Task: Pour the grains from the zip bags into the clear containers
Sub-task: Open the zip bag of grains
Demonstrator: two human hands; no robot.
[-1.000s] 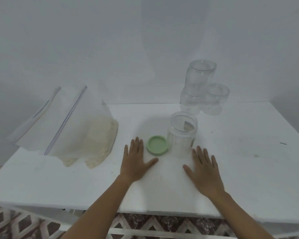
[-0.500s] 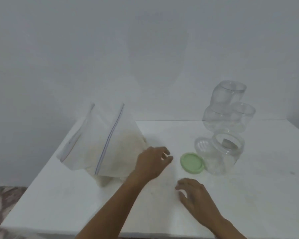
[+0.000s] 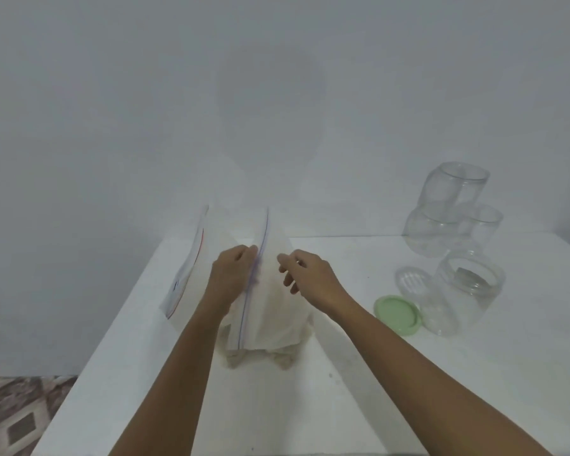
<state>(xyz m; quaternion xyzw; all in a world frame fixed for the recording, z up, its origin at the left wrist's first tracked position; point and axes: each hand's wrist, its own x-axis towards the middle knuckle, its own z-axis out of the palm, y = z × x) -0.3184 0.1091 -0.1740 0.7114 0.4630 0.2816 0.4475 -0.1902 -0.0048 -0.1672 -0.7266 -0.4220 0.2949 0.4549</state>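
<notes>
Front zip bag (image 3: pixel 270 307) sits dead ahead, seal running away from the person. The left hand (image 3: pixel 232 274) pinches the seal; the right hand (image 3: pixel 313 278) hovers just beside it, loosely curled, empty. Open container (image 3: pixel 468 291) is well off right, nearer the right hand.

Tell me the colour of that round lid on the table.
The lid is pale green; head view.

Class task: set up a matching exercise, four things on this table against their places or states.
1 round green plastic lid
2 clear zip bag, blue seal
3 clear zip bag, red seal
4 topmost clear plastic jar

A tilted on two jars
B pinched by left hand
C flat beside open jar
D at table's left edge

Pairs: 1-C, 2-B, 3-D, 4-A
</notes>
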